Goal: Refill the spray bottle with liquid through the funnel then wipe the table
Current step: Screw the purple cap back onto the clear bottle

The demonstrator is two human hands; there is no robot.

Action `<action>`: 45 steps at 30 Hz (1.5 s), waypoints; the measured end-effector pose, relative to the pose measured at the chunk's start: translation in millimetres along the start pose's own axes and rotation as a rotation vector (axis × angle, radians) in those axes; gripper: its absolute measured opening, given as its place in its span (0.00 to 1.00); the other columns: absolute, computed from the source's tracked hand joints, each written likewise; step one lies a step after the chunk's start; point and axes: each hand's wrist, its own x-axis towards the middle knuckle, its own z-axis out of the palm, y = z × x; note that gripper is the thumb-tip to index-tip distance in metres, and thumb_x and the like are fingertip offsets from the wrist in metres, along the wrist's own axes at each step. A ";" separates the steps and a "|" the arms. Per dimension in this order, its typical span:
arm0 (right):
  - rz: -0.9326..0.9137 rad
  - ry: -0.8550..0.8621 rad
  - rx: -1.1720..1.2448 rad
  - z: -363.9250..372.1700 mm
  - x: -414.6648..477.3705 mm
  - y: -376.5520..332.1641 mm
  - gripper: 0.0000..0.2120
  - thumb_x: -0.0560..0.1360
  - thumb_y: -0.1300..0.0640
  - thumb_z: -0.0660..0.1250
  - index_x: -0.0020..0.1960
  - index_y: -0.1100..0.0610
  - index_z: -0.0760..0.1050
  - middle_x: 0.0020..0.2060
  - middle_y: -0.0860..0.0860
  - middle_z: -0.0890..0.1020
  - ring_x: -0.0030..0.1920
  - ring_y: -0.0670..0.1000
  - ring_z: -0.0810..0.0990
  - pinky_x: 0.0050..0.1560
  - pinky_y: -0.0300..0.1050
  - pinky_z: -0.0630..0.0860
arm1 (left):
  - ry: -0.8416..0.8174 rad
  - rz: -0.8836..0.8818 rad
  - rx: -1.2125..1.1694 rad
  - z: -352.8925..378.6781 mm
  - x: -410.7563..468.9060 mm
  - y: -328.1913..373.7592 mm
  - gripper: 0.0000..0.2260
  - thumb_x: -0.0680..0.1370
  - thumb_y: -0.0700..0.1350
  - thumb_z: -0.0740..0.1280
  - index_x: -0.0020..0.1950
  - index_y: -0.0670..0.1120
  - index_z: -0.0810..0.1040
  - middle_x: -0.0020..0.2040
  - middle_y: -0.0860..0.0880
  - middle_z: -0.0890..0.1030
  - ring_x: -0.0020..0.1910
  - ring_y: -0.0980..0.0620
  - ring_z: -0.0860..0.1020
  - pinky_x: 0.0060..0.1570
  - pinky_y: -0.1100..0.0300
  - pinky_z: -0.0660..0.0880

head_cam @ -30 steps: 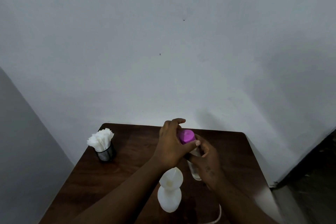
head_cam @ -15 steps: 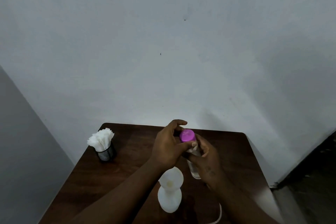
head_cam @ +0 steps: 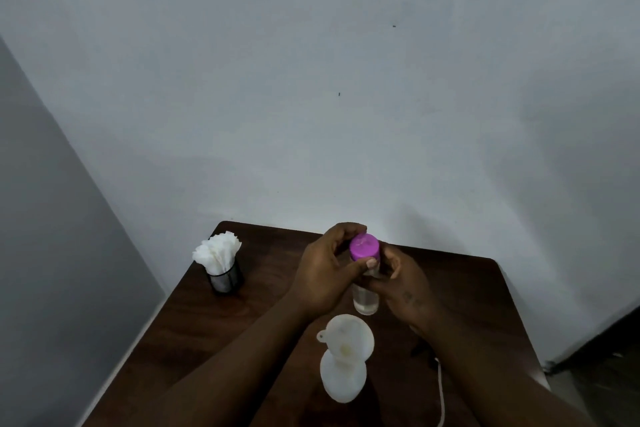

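Observation:
A clear bottle with a purple cap is held upright above the dark wooden table. My right hand is wrapped around the bottle's body. My left hand pinches the purple cap between thumb and fingers. Nearer to me stands a white spray bottle without its spray head, and a white funnel sits in its neck. A little liquid shows in the bottom of the clear bottle.
A black mesh cup of white paper napkins stands at the table's far left corner. A thin white tube lies on the table near my right forearm. The white wall runs right behind the table's far edge.
My left hand's fingers have shifted around the purple cap, curling further over it. The bottle and my right hand have stayed in about the same place.

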 end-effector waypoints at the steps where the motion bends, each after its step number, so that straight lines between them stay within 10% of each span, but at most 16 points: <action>1: -0.004 -0.025 -0.004 3.5 6.1 0.4 0.25 0.67 0.58 0.80 0.62 0.48 0.78 0.52 0.43 0.85 0.54 0.42 0.83 0.53 0.41 0.79 | -0.022 -0.026 -0.046 -5.3 0.1 -3.4 0.23 0.75 0.42 0.77 0.68 0.48 0.76 0.62 0.53 0.82 0.63 0.55 0.80 0.64 0.53 0.78; 12: -0.034 -0.210 -0.105 78.6 88.5 7.5 0.32 0.64 0.48 0.81 0.66 0.49 0.76 0.57 0.45 0.84 0.58 0.46 0.81 0.61 0.51 0.79 | 0.055 -0.205 -0.091 -84.7 14.5 -67.2 0.20 0.77 0.38 0.74 0.67 0.49 0.78 0.63 0.52 0.83 0.65 0.53 0.80 0.69 0.45 0.74; 22: -0.014 -0.304 -0.232 141.9 142.7 31.9 0.31 0.65 0.60 0.81 0.66 0.55 0.76 0.57 0.45 0.81 0.52 0.39 0.76 0.45 0.19 0.69 | 0.066 -0.274 0.055 -131.8 29.2 -135.6 0.22 0.75 0.39 0.76 0.67 0.47 0.78 0.62 0.52 0.83 0.64 0.56 0.80 0.68 0.49 0.75; 30: -0.014 -0.305 -0.313 169.3 166.5 56.9 0.33 0.64 0.56 0.82 0.67 0.54 0.76 0.61 0.51 0.82 0.60 0.48 0.78 0.60 0.39 0.73 | 0.051 -0.303 0.146 -145.5 37.6 -174.6 0.22 0.75 0.42 0.76 0.68 0.49 0.77 0.62 0.55 0.82 0.63 0.58 0.79 0.67 0.52 0.76; 40: -0.024 -0.302 -0.343 174.2 173.9 62.7 0.33 0.64 0.56 0.82 0.67 0.55 0.75 0.61 0.52 0.82 0.61 0.50 0.78 0.57 0.32 0.70 | 0.011 -0.327 0.107 -153.7 39.6 -185.5 0.24 0.75 0.42 0.76 0.70 0.48 0.75 0.65 0.53 0.81 0.65 0.57 0.78 0.68 0.53 0.75; 45: 0.024 -0.311 -0.343 173.0 170.6 62.2 0.34 0.63 0.53 0.82 0.67 0.52 0.74 0.62 0.49 0.80 0.62 0.48 0.77 0.62 0.43 0.72 | 0.040 -0.310 0.164 -156.9 35.1 -180.2 0.29 0.73 0.43 0.78 0.72 0.48 0.74 0.65 0.56 0.79 0.62 0.69 0.76 0.61 0.72 0.73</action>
